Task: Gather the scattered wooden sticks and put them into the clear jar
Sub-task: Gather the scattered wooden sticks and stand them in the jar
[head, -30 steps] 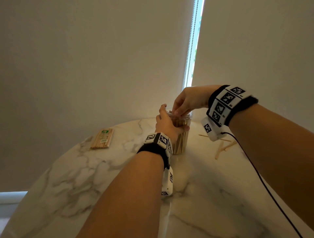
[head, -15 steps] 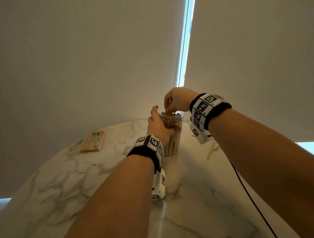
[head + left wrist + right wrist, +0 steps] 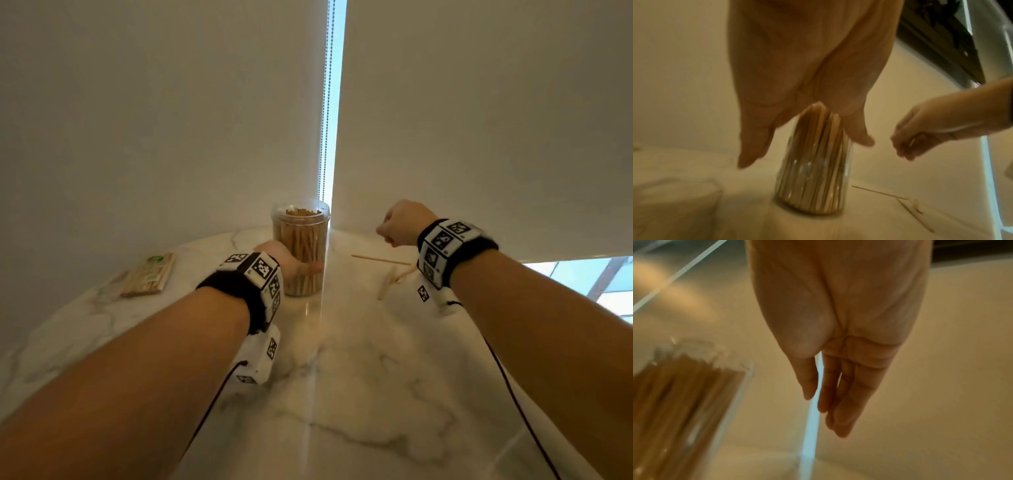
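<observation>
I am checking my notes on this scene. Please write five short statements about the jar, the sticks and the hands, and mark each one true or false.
1. The clear jar stands upright, without a lid. True.
2. Every stick is already inside it. False: some loose sticks lie on the table to its right.
3. The right hand reaches into the jar's mouth. False: it is in the air, right of the jar.
4. A packet of sticks lies left of the jar. True.
5. The left hand is at the jar's lower part. True.
</observation>
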